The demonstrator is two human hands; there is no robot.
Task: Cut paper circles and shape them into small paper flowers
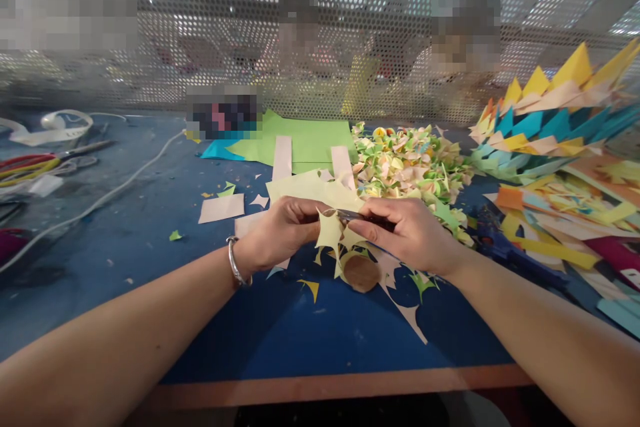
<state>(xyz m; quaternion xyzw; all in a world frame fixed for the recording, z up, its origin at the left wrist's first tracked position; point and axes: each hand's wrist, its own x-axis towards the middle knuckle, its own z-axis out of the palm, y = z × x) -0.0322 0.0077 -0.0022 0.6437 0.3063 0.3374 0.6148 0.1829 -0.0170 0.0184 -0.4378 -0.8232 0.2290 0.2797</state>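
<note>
My left hand (280, 233) pinches a pale yellow paper scrap (329, 230) with curved, cut-out edges and pointed corners. Close against it, my right hand (407, 233) is closed around a dark metal tool (369, 217), mostly covered by the fingers, perhaps scissors. Both hands meet just above the table. Below them lie a round brown disc (362, 272) and several cut paper scraps, one a long pale pink offcut (407, 310). Behind the hands rest pale yellow sheets (305, 185) and two pale pink strips (283, 153).
A heap of small cut paper pieces (410, 163) lies behind my right hand. Green sheets (310, 137) sit near the perforated metal screen (350, 33). Folded spiky paper (555, 120), paper strips (555, 247) and a blue tool (515, 253) are on the right; a white cable (125, 183) crosses the left.
</note>
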